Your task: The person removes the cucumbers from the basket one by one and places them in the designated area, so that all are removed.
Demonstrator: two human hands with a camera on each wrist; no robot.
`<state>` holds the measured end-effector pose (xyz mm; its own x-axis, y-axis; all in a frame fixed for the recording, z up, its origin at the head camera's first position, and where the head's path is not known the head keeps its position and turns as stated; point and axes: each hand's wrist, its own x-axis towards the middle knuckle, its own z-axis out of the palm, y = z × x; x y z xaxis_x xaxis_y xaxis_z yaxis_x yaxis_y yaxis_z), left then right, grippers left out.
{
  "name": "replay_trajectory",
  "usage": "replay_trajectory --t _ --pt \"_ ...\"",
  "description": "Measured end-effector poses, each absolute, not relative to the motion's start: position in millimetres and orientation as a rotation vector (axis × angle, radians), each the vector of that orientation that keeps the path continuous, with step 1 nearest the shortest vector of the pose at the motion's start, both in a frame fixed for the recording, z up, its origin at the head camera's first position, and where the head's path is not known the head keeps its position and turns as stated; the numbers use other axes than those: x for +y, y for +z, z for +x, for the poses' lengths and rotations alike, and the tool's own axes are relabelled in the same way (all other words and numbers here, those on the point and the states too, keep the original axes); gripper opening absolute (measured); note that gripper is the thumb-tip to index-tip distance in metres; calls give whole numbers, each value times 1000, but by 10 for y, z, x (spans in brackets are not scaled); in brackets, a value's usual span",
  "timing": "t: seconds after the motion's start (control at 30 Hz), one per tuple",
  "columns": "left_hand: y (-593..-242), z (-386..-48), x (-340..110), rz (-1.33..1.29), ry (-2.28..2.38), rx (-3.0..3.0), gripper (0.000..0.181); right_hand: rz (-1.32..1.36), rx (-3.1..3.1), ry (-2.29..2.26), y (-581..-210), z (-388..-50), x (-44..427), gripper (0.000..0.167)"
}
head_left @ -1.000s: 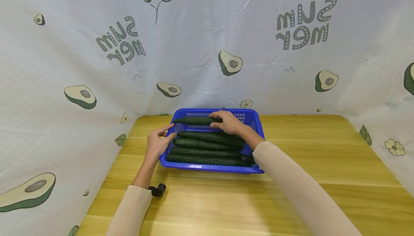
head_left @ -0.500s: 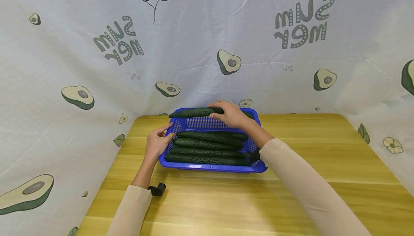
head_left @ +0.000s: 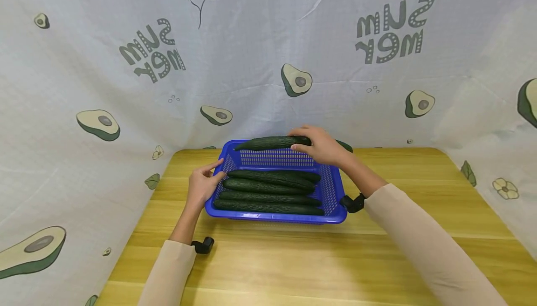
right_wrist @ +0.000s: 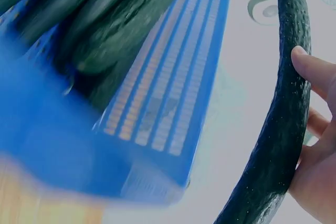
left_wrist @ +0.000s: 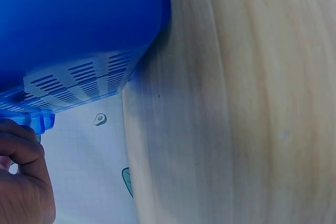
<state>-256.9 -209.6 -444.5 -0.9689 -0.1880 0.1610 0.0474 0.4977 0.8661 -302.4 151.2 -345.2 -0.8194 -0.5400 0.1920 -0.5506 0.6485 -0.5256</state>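
Observation:
In the head view my right hand [head_left: 320, 146] grips a long dark green cucumber [head_left: 268, 143] by its middle, above the back rim of a blue basket [head_left: 277, 217]. The right wrist view shows thumb and fingers of my right hand [right_wrist: 320, 124] round that cucumber [right_wrist: 286, 103], apart from the basket [right_wrist: 207, 103]. Several cucumbers [head_left: 268, 186] lie side by side in the basket. At its left rim, my left hand [head_left: 201, 186] pinches the edge; in the left wrist view this hand [left_wrist: 23, 177] is partly cut off below the basket's rim [left_wrist: 44, 123].
The basket stands on a wooden table [head_left: 268, 259] near its back edge. A patterned cloth [head_left: 251, 54] hangs behind and at both sides. Black devices are strapped at the left wrist [head_left: 203, 245] and the right wrist [head_left: 353, 203].
My right hand has lifted the cucumber from inside the basket's back part to above the rim, then moved it rightward. The left hand has stayed at the rim.

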Motion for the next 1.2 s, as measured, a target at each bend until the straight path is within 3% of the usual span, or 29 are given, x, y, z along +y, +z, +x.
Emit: replay_trajectory --t 1.2 --pt "-4452 -2583 -2096 147 -1493 -2508 41 622 -2943 720 -3829 -2636 3727 49"
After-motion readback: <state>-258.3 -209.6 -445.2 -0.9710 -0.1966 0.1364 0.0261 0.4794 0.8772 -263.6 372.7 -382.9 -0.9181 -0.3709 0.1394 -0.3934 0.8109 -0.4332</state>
